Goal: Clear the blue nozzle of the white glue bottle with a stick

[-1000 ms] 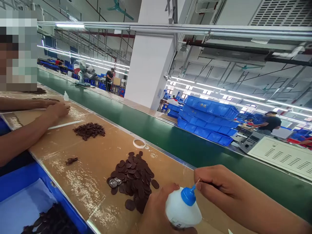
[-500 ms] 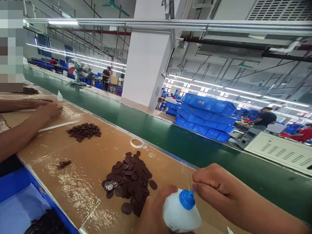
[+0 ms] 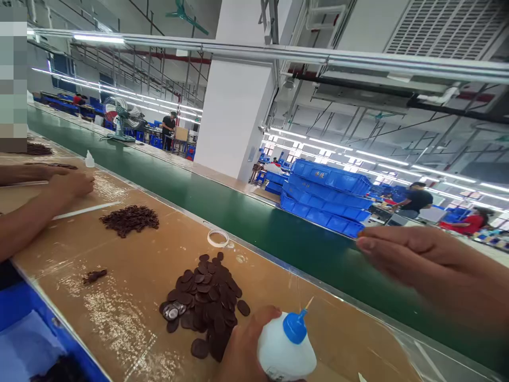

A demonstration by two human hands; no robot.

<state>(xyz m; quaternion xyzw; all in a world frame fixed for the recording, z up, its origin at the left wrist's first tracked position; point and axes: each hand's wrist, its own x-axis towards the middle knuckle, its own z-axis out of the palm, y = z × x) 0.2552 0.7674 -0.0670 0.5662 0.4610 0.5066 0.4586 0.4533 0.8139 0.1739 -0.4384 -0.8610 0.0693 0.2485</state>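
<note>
My left hand [image 3: 246, 345] is wrapped round a white squeeze bottle [image 3: 284, 353] with a blue nozzle cap [image 3: 295, 328]. A thin pale tip [image 3: 309, 303] sticks up from the nozzle. To the right, apart from the bottle, my right hand [image 3: 413, 260] is raised over the green belt. Its thumb and fingers are pressed together, and whatever may be between them is too small to make out. Beside my left hand lies a heap of dark brown oval discs [image 3: 214, 302], with a few shiny clear-looking pieces [image 3: 172, 310] at its left edge.
Behind the tan work surface [image 3: 131, 265] runs a green conveyor belt [image 3: 238, 217]. A tape ring [image 3: 218, 238] and a pile of small brown pieces [image 3: 130, 219] lie on the surface. A co-worker's hands [image 3: 71, 185] work at left. Blue crates [image 3: 324, 193] are stacked beyond the belt.
My right hand has moved away from the nozzle, up and to the right, uncovering the thin tip. The bottle stays in my left hand. The whole view has shifted slightly.
</note>
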